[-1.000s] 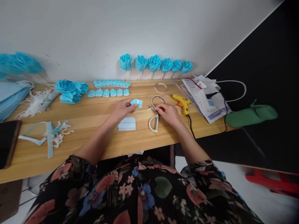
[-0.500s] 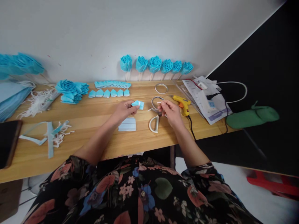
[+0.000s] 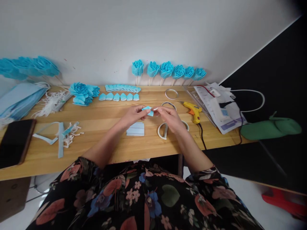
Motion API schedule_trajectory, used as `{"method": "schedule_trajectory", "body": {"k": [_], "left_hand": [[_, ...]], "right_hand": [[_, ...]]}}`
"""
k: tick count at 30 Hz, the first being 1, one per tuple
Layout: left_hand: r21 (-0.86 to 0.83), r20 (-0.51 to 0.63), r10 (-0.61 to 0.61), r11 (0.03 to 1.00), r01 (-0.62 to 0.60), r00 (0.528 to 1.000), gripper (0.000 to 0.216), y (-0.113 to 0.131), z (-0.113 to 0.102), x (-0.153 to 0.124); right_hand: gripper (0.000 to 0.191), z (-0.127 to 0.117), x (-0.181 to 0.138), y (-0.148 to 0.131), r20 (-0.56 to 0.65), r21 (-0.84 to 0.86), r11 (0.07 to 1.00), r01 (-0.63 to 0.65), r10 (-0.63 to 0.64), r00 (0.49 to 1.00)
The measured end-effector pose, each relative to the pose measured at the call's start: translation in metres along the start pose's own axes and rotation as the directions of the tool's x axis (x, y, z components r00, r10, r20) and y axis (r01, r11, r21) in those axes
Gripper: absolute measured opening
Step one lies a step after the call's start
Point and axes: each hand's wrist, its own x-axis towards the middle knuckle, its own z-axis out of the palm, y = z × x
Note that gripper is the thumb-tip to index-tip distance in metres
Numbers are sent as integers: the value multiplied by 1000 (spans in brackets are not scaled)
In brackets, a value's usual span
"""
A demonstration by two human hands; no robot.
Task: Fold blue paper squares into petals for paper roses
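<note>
Pinched in my left hand (image 3: 134, 116) is a small folded blue fabric petal (image 3: 149, 112). My right hand (image 3: 170, 119) is close beside it, thumb and fingers closed on a short white strip (image 3: 155, 109). The strip's tip is near the petal's edge; I cannot tell whether they touch. Below my hands lies a stack of pale blue fabric pieces (image 3: 135, 129). Scissors with white handles (image 3: 162, 137) lie partly hidden under my right hand. Behind them are a tape roll (image 3: 171, 99) and another ring, partly covered by the hand.
Folded petals (image 3: 116, 97) lie in a row behind, near a pleated blue band (image 3: 122, 88). Blue fabric flowers (image 3: 166, 69) on sticks lean against the wall. A yellow glue gun (image 3: 195, 111) is at right; a phone (image 3: 16, 140) and fabric scraps (image 3: 60, 140) are at left.
My right hand has moved left with the white strip, up to the petal in my left hand. The whole view has shifted slightly.
</note>
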Motion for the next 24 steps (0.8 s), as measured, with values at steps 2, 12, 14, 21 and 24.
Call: {"method": "schedule_trajectory", "body": {"k": [2, 12, 14, 21, 24], "left_hand": [[6, 1, 19, 1000, -19, 1000, 28, 0, -1, 0], [-90, -122, -28, 996, 17, 992, 15, 3, 1, -1], [-93, -120, -19, 996, 8, 993, 14, 4, 2, -2], [-77, -109, 4, 997, -12, 994, 17, 5, 1, -3], [-69, -100, 25, 997, -32, 995, 17, 5, 0, -2]], "right_hand": [[29, 1, 0, 0, 4, -18, 1000, 0, 0, 1000], [20, 8, -9, -8, -149, -596, 750, 286, -454, 878], [17, 10, -9, -9, -75, -703, 610, 366, -575, 815], [19, 14, -8, -6, 98, -849, 355, 391, -623, 776], [20, 14, -8, -4, 113, -861, 338, 381, -603, 790]]}}
